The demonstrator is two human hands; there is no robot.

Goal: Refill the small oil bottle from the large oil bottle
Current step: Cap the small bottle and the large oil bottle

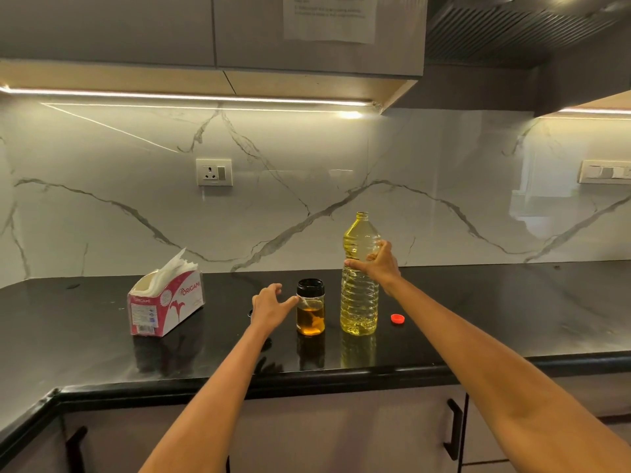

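**Amber oil low in the small bottle, time to top it up**

My right hand (379, 268) is wrapped around the uncapped large oil bottle (359, 285) on the black counter (478, 319). My left hand (269, 303), fingers loosely spread, just touches the small oil bottle (310, 312) right beside it. Plan: steady that one, lift, tilt slowly. Red cap (397, 318) sits to the right.

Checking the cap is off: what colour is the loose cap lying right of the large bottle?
Red cap, clearest in the head view.
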